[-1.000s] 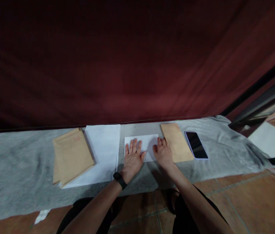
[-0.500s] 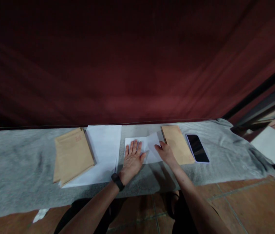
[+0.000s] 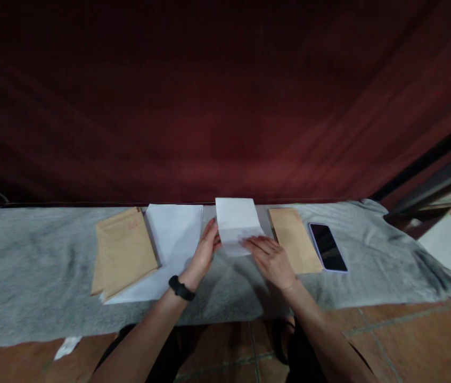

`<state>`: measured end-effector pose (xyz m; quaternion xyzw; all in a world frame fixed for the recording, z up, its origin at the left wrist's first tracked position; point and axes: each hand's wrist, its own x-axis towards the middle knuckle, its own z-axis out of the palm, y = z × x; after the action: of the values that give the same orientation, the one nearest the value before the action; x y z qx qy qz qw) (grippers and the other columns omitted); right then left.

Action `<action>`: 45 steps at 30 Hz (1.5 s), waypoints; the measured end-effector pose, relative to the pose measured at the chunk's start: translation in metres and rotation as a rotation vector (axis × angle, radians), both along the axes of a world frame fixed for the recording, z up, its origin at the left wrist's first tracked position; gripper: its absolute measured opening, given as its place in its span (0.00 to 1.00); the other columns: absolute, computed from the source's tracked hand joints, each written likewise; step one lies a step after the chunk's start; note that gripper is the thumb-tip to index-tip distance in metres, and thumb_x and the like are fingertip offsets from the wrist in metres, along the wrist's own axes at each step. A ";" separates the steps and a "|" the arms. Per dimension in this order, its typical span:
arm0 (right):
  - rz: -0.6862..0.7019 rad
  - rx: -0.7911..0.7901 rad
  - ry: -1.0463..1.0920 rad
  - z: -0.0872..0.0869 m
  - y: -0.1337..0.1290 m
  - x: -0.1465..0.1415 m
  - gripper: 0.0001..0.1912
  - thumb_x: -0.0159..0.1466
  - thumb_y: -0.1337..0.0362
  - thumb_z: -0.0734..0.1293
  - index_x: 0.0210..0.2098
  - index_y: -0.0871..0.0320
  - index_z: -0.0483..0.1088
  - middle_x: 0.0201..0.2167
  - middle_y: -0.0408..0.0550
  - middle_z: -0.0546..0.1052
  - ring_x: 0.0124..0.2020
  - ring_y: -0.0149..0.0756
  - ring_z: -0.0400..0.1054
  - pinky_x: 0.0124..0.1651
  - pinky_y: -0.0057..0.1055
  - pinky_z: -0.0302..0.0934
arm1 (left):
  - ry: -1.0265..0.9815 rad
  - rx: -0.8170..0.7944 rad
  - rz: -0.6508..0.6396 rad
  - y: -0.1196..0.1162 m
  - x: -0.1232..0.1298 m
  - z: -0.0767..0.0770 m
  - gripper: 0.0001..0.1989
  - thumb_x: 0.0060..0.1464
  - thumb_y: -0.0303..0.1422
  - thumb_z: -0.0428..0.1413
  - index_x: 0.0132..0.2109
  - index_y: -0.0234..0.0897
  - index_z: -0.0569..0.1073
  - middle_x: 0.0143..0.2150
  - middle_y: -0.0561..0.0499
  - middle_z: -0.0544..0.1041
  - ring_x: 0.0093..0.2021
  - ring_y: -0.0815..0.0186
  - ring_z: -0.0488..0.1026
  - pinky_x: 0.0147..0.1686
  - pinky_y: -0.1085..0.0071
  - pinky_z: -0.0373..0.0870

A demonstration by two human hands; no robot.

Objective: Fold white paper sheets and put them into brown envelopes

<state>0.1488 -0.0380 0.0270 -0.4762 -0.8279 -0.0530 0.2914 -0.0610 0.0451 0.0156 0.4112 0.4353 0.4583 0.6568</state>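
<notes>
A folded white sheet of paper (image 3: 238, 215) is raised off the grey cloth in front of me, a crease running across its lower part. My left hand (image 3: 205, 250), with a black band on its wrist, grips the sheet's left edge; some of its fingertips are hidden behind the paper. At the lower right corner, my right hand (image 3: 271, 258) holds the sheet with its fingers close together over the front, its thumb out of sight. To the left lies a stack of white paper (image 3: 175, 229), partly covered by brown envelopes (image 3: 127, 252).
More brown envelopes (image 3: 295, 239) lie right of my right hand, beside a phone (image 3: 328, 247) in a light purple case. Grey cloth (image 3: 29, 266) covers the narrow surface, backed by a dark red curtain (image 3: 225, 133). A white scrap (image 3: 67, 347) lies on the tiled floor (image 3: 401, 340).
The sheet was flat and lengthwise under my spread left hand; now it is lifted and turned upright. My left hand has moved to its left edge, and my right hand has turned over its lower right corner.
</notes>
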 end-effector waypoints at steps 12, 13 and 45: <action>0.079 -0.465 -0.123 -0.016 -0.024 0.002 0.27 0.65 0.70 0.66 0.63 0.51 0.67 0.63 0.48 0.72 0.62 0.40 0.67 0.65 0.40 0.61 | 0.196 0.061 -0.091 0.001 -0.007 -0.024 0.45 0.43 0.23 0.55 0.70 0.37 0.55 0.38 0.50 0.80 0.27 0.67 0.74 0.28 0.72 0.69; 0.077 -0.479 -0.109 -0.017 -0.024 0.006 0.26 0.65 0.71 0.65 0.62 0.50 0.68 0.63 0.46 0.72 0.62 0.38 0.66 0.66 0.40 0.60 | 0.219 0.082 -0.086 0.001 -0.008 -0.024 0.44 0.44 0.23 0.55 0.70 0.36 0.56 0.37 0.50 0.80 0.27 0.67 0.73 0.28 0.73 0.69; -0.238 -0.421 0.850 -0.042 0.019 0.022 0.32 0.69 0.60 0.60 0.71 0.52 0.52 0.68 0.54 0.64 0.66 0.43 0.62 0.65 0.46 0.60 | -0.008 0.396 0.195 0.017 -0.001 0.044 0.17 0.50 0.37 0.65 0.46 0.36 0.76 0.43 0.48 0.82 0.45 0.61 0.78 0.51 0.63 0.71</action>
<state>0.1703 -0.0190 -0.0146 -0.5957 -0.5681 0.2817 0.4930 -0.0623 0.0620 0.0598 0.4861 0.3720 0.5979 0.5176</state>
